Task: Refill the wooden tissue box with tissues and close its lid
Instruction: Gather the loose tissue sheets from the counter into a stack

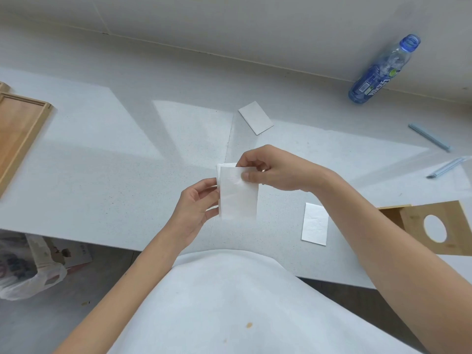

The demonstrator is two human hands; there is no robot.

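Note:
A folded white tissue (238,198) hangs upright above the counter's front edge, held between both hands. My right hand (275,169) pinches its top corner from the right. My left hand (196,203) grips its left edge. Another folded tissue (315,224) lies flat on the counter to the right, and one more tissue (256,117) lies farther back. The wooden tissue box (419,221) stands at the right edge, its lid with the round hole facing me; my right forearm hides part of it.
A flat wooden tray-like piece (18,134) lies at the far left. A blue plastic bottle (380,72) without a cap stands at the back right by the wall. Two pale blue strips (429,137) (447,167) lie at the right. A plastic bag (25,267) sits on the floor below left.

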